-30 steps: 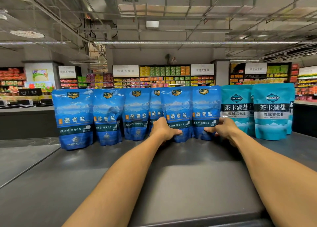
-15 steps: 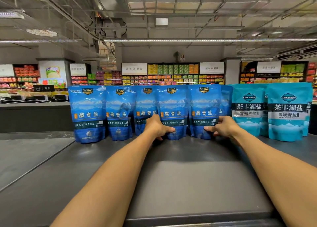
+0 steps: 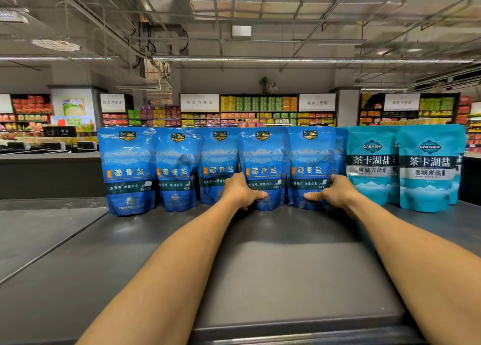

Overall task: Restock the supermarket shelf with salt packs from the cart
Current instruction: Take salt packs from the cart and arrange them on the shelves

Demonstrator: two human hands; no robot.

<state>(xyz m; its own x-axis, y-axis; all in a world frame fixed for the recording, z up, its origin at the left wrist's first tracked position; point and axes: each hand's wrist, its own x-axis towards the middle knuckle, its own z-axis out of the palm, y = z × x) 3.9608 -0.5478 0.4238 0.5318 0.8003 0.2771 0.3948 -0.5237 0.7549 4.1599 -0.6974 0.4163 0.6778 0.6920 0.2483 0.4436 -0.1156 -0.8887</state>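
On a dark grey shelf (image 3: 260, 279), far edge: dark blue salt packs (image 3: 130, 170) upright in a row, teal packs (image 3: 429, 167) at right. Left hand (image 3: 240, 191) clamped on one blue pack (image 3: 263, 162), right hand (image 3: 335, 191) clamped on its neighbour (image 3: 309, 162), thumbs pointing inward, probably squaring the row. No cart visible.

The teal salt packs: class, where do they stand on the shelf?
In the head view, the teal salt packs stand upright at the right end of the row, beside the blue salt packs, right of the right hand.
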